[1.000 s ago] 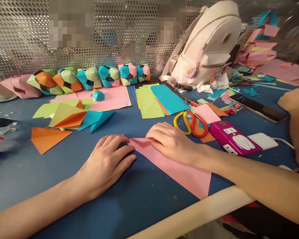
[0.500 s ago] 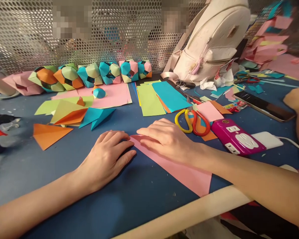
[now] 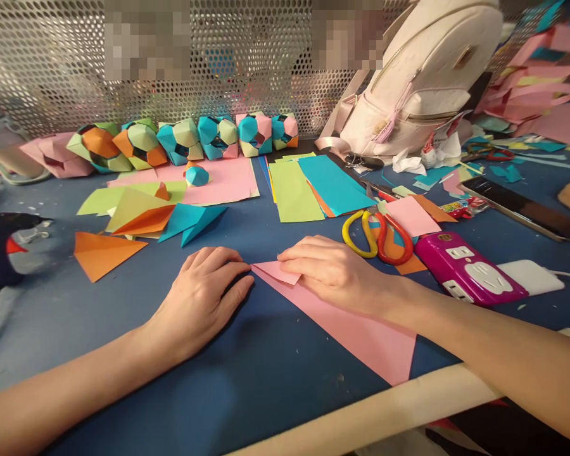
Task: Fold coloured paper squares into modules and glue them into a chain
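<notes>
A sheet of pink paper (image 3: 361, 332), folded to a long point with a small flap near the tip, lies on the blue table. My right hand (image 3: 335, 269) grips the paper at the upper edge of that flap, fingers together; its palm and wrist hide part of the sheet. My left hand (image 3: 209, 291) rests on the table at the paper's left tip. Its fingers are stretched out, the thumb apart, and the index fingertip touches or nearly touches the point. Beyond my right hand lie scissors (image 3: 394, 244) with a yellow and a red handle loop.
Folded paper balls (image 3: 178, 139) line the perforated screen. Loose orange paper (image 3: 107, 253) and green sheets (image 3: 297, 193) lie ahead. A glue gun (image 3: 4, 244) is at left. To the right are a purple power strip (image 3: 470, 269), a phone (image 3: 522, 206) and a backpack (image 3: 422, 82).
My right hand has drawn back slightly along the paper, uncovering the small flap near the tip. My left hand stays by the point. The view has shifted a little to the left.
</notes>
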A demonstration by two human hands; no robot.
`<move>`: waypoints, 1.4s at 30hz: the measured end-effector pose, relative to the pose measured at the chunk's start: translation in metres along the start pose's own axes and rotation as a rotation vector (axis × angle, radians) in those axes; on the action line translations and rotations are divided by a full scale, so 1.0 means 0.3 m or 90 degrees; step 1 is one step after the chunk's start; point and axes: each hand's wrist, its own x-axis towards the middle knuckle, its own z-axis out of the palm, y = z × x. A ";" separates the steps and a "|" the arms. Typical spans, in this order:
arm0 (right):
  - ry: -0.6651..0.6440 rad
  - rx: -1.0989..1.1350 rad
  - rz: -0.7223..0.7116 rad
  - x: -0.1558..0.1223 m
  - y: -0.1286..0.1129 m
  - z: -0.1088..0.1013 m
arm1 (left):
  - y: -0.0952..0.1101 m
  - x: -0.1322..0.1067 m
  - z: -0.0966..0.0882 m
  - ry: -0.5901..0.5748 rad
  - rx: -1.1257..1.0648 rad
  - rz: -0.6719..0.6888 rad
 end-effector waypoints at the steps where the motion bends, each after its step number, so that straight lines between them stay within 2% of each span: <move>1: -0.002 -0.003 -0.005 0.001 -0.002 -0.002 | -0.001 0.000 0.001 0.003 0.003 -0.003; 11: -0.032 -0.032 -0.084 0.006 -0.017 -0.026 | -0.010 -0.002 0.001 -0.002 0.009 -0.021; 17: -0.087 -0.067 -0.085 0.002 -0.018 -0.038 | -0.012 0.008 0.001 0.003 0.001 -0.022; 24: -0.089 -0.121 -0.100 0.011 -0.034 -0.040 | -0.017 0.014 0.000 0.008 0.023 -0.010; 29: -0.122 -0.149 -0.106 0.015 -0.044 -0.044 | -0.016 0.017 0.001 0.016 0.019 -0.007; 42: -0.133 -0.163 -0.105 0.011 -0.046 -0.043 | -0.012 0.012 -0.002 0.014 0.015 -0.025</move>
